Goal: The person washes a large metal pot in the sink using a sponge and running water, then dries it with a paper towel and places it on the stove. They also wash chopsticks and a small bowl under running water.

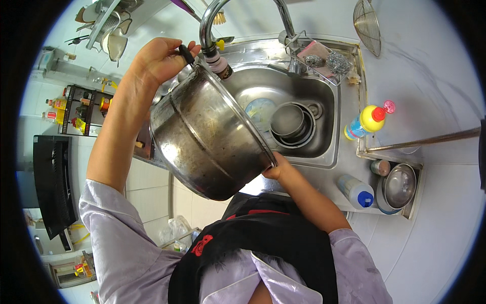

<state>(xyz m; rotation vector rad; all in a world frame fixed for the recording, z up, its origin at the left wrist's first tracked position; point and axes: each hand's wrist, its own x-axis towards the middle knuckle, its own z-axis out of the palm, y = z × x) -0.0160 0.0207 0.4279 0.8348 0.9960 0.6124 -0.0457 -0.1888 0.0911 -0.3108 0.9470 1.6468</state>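
Note:
A large stained stainless-steel pot [209,133] is held up tilted on its side, its mouth facing the sink and its inside hidden. My left hand [165,57] grips the black handle [186,55] at the pot's far side. At the near side, my right hand [278,167] grasps the rim, its fingers partly out of sight behind the pot. Just past the upper rim hangs the faucet's spout end [220,66]. Below, in the steel sink basin [322,83], sit nested metal bowls [290,121] and a pale patterned plate [260,110], partly covered by the pot.
A wire rack [330,78] with steel-wool scourers [338,62] and a pink sponge is beside the faucet. Right of the basin stand a yellow detergent bottle [366,121] and a white blue-capped bottle [357,192]. Metal bowls [398,186] fill the corner. A strainer [367,26] hangs behind.

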